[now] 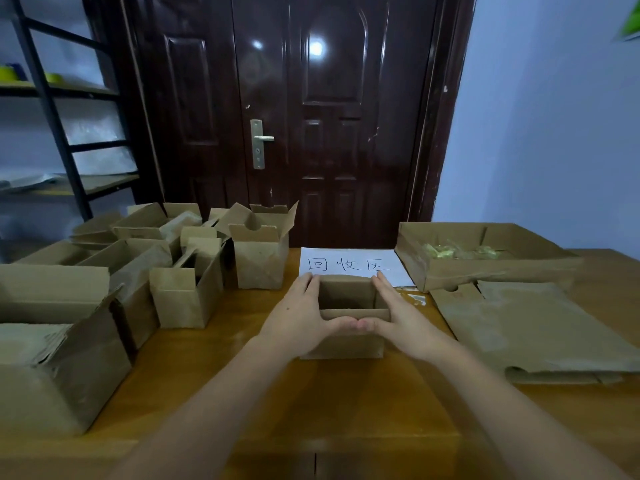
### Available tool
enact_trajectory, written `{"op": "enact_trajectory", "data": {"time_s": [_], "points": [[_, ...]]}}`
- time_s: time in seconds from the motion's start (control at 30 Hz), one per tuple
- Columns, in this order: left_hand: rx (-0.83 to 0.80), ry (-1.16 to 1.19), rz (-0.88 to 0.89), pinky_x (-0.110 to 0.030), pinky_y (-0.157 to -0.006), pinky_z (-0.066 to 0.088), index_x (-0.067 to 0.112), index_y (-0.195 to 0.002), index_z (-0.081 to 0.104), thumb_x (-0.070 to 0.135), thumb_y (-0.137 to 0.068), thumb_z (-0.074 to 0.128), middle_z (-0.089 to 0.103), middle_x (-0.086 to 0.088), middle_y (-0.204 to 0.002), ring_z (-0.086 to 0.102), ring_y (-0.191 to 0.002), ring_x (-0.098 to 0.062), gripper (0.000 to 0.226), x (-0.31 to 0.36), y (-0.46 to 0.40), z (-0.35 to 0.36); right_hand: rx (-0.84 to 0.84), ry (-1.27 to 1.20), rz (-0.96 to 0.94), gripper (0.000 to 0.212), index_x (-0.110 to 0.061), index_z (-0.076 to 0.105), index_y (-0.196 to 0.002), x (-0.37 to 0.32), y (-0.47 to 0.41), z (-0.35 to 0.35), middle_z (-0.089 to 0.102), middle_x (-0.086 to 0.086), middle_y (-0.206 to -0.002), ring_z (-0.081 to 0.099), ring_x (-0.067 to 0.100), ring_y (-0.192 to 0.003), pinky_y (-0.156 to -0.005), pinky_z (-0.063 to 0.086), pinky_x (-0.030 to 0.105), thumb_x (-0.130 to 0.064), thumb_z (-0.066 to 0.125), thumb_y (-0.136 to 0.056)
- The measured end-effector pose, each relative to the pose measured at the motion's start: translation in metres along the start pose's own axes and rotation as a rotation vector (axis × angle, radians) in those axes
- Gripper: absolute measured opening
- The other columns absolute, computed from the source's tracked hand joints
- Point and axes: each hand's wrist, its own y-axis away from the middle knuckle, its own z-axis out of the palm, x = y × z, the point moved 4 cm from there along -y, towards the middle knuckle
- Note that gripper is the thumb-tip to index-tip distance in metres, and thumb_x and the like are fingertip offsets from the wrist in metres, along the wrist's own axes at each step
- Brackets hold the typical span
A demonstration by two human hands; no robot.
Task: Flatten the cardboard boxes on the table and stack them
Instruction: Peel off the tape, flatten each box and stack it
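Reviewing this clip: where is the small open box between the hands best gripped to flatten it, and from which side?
Grip the small open box by its two side walls, from left and right, as the left hand and right hand sit: its top is open, so it should collapse sideways.

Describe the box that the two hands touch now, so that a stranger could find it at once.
Start at the white paper sheet with handwriting, on the wooden table before the dark door. The small open box stands just in front of it, between the left hand and right hand. Only this box stands alone in the middle.
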Motion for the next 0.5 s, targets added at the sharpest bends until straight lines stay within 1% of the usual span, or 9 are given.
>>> {"op": "enact_trajectory", "data": {"time_s": [0.1,0.2,0.3,0.43,0.5], "points": [[0.011,0.037,0.004,-0.039,-0.11,0.045,0.034,-0.163,0.005,0.104,-0.059,0.048,0.016,0.013,-0.169,0.031,-0.151,-0.016,0.133,0.001,0.0,0.0,0.034,-0.021,0.025,0.103,-0.033,0.003,-0.161,0.002,0.001,0.004,-0.006,-0.017,-0.167,0.014,0.015,-0.152,-0.118,0.026,0.034,-0.063,0.06,-0.081],[0.001,0.063,0.009,-0.038,-0.109,0.046,0.033,-0.163,0.004,0.102,-0.059,0.051,0.017,0.012,-0.168,0.032,-0.15,-0.015,0.133,0.002,0.003,-0.002,0.052,-0.035,0.011,0.095,-0.034,0.004,-0.161,0.001,0.001,0.006,-0.003,-0.017,-0.167,0.016,0.015,-0.152,-0.116,0.027,0.032,-0.053,0.063,-0.089],[-0.027,0.025,0.028,-0.039,-0.113,0.042,0.031,-0.164,0.003,0.1,-0.064,0.049,0.01,0.011,-0.171,0.026,-0.154,-0.016,0.13,0.001,0.003,-0.007,0.046,0.004,-0.002,0.096,-0.033,0.004,-0.161,0.001,0.001,0.004,-0.003,-0.016,-0.167,0.015,0.014,-0.152,-0.117,0.026,0.032,-0.056,0.063,-0.089],[-0.073,-0.05,0.056,-0.04,-0.121,0.03,0.029,-0.165,0.002,0.095,-0.07,0.043,0.002,0.007,-0.173,0.012,-0.157,-0.015,0.123,-0.005,0.003,-0.019,0.057,0.099,-0.028,0.095,-0.032,0.005,-0.161,-0.003,0.0,-0.001,-0.002,-0.014,-0.168,0.015,0.014,-0.153,-0.118,0.027,0.032,-0.059,0.06,-0.09],[-0.069,-0.108,0.076,-0.04,-0.122,0.025,0.028,-0.165,0.003,0.095,-0.073,0.038,0.001,0.007,-0.173,0.008,-0.158,-0.014,0.118,-0.01,0.006,-0.026,0.082,0.169,-0.033,0.095,-0.032,0.004,-0.162,-0.006,0.0,-0.005,-0.004,-0.012,-0.168,0.01,0.014,-0.154,-0.12,0.025,0.037,-0.064,0.056,-0.089]]}}
